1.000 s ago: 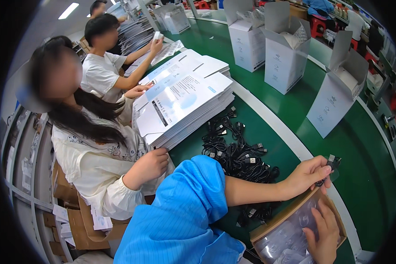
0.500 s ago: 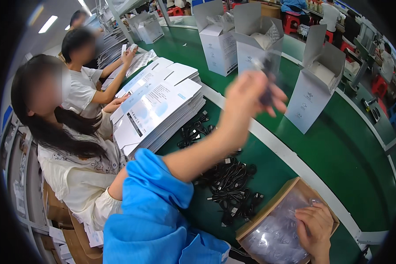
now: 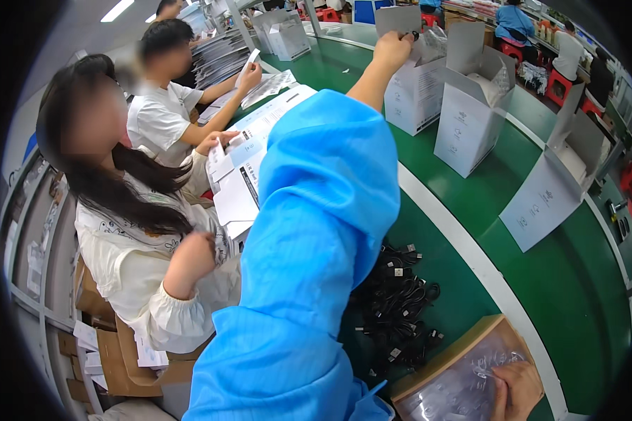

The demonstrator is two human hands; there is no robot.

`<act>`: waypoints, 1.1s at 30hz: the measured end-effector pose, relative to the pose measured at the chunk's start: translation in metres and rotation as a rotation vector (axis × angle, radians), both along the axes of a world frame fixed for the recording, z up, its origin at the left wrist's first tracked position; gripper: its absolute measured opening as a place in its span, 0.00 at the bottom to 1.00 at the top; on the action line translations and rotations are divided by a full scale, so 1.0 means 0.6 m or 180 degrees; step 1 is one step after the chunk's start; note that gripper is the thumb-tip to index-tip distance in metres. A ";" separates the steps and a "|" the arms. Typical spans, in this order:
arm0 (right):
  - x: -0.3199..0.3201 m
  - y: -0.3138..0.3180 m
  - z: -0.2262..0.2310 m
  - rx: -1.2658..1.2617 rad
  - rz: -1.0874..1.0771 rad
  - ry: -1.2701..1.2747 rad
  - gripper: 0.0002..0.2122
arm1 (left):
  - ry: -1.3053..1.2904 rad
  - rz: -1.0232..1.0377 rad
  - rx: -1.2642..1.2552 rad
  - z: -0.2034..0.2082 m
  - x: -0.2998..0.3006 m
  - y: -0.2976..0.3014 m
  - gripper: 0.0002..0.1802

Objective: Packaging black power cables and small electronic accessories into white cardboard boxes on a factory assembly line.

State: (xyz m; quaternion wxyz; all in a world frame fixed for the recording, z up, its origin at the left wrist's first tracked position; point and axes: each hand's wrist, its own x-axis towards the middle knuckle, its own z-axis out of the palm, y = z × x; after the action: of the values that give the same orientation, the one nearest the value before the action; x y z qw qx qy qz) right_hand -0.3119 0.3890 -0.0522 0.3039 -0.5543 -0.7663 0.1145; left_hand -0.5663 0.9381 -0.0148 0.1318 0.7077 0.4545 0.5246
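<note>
My left hand [image 3: 393, 50], at the end of a blue-sleeved arm, reaches far out over an open white carton [image 3: 413, 98]. Its fingers are closed on a small black thing, mostly hidden, at the carton's top. Low on the right, my right hand [image 3: 521, 387] pinches a clear plastic bag [image 3: 481, 366] among others. These bags fill a brown cardboard box [image 3: 446, 353]. Between the arm and this box, a heap of black USB cables [image 3: 400, 295] lies on the green table.
Two more open white cartons [image 3: 470, 126] [image 3: 544, 203] stand on the green belt [image 3: 456, 200]. At the left, a co-worker [image 3: 133, 231] sits close by a stack of flat printed cartons [image 3: 242, 189]. Another person [image 3: 165, 105] sits beyond. A white rail [image 3: 463, 242] divides table and belt.
My left hand has moved forward and up, carrying the dark thing to the leftmost of the three near cartons. My right hand stays at the bag box. The co-worker's near hand has come into view.
</note>
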 end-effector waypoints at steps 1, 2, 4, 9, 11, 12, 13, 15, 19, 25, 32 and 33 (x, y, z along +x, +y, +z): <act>-0.001 0.002 0.001 -0.0008 -0.0018 -0.0023 0.06 | 0.0096 0.0138 0.0069 -0.002 0.004 0.005 0.23; -0.001 0.005 0.001 -0.0016 -0.0031 -0.0046 0.06 | 0.0195 0.0281 0.0138 -0.003 0.003 0.009 0.22; -0.002 0.010 0.001 -0.0065 -0.0023 -0.0063 0.06 | 0.0274 0.0264 0.0134 -0.005 -0.001 0.014 0.22; -0.007 0.017 0.007 -0.0204 -0.0180 -0.0155 0.06 | 0.0362 0.0261 0.0338 0.003 0.022 -0.038 0.21; -0.012 0.023 0.008 -0.0253 -0.0218 -0.0164 0.06 | 0.0350 0.0322 0.0412 0.001 0.018 -0.044 0.21; -0.014 0.025 0.008 -0.0238 -0.0226 -0.0157 0.06 | 0.0370 0.0286 0.0460 -0.001 0.019 -0.038 0.20; -0.016 0.028 0.008 -0.0221 -0.0238 -0.0151 0.05 | 0.0387 0.0246 0.0509 -0.001 0.023 -0.033 0.20; -0.020 0.033 0.006 -0.0195 -0.0210 -0.0135 0.05 | 0.0419 0.0247 0.0565 -0.002 0.014 -0.016 0.20; -0.026 0.039 0.005 -0.0144 -0.0211 -0.0164 0.05 | 0.0475 0.0063 0.0711 -0.005 0.010 0.017 0.18; -0.040 0.052 0.010 -0.0196 -0.0280 -0.0174 0.06 | 0.0387 0.0092 0.0866 -0.024 0.029 0.032 0.18; -0.049 0.061 0.005 -0.0243 -0.0317 -0.0174 0.06 | 0.0677 0.0111 0.0778 -0.010 0.039 0.037 0.19; -0.050 0.061 0.005 -0.0244 -0.0333 -0.0178 0.06 | 0.0740 0.0096 0.0765 -0.011 0.040 0.037 0.19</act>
State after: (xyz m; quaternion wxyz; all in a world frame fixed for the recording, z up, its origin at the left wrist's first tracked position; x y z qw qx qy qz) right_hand -0.3419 0.4257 -0.0493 0.2665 -0.6078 -0.7396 0.1122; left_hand -0.5421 0.9601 -0.0215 -0.0151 0.7674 0.4112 0.4917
